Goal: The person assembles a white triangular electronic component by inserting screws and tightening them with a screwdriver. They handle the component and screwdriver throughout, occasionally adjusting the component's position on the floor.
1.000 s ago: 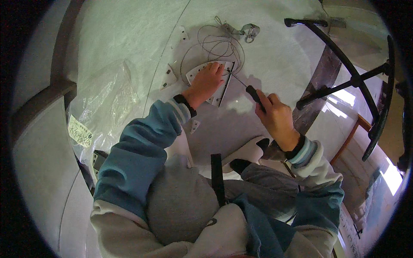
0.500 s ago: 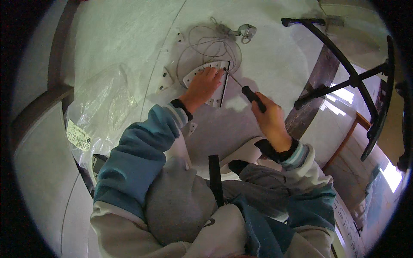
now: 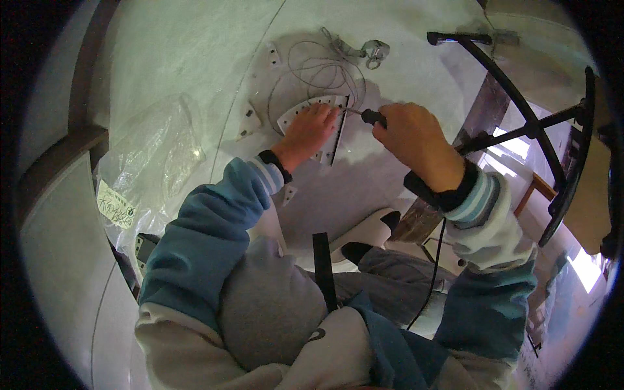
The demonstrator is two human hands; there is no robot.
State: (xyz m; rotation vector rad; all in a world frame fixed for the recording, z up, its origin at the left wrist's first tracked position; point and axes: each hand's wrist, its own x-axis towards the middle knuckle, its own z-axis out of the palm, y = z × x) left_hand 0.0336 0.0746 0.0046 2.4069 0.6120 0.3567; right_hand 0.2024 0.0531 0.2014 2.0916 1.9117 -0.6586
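Note:
A white curved plate with several holes and a dark straight edge (image 3: pixel 336 136) lies on the pale floor in front of me. Across its middle, my left hand (image 3: pixel 305 135) presses down with bent fingers, fingertips close to the dark edge. My right hand (image 3: pixel 416 138) is closed round the black handle of a screwdriver (image 3: pixel 373 117). The screwdriver is held low and nearly level, its shaft pointing left at the plate's upper corner beside my left fingertips. Whether the tip sits in a screw is too small to tell.
Beyond the plate lies a coiled thin cable (image 3: pixel 318 73) with a metal clasp (image 3: pixel 375 52). Small white brackets (image 3: pixel 249 119) lie left of it. A clear plastic bag (image 3: pixel 156 149) rests further left. A black curved metal frame (image 3: pixel 513 91) stands at the right.
My right hand has moved up and turned over the screwdriver handle, bringing the screwdriver from a steep slant to nearly level. My left hand stays on the plate.

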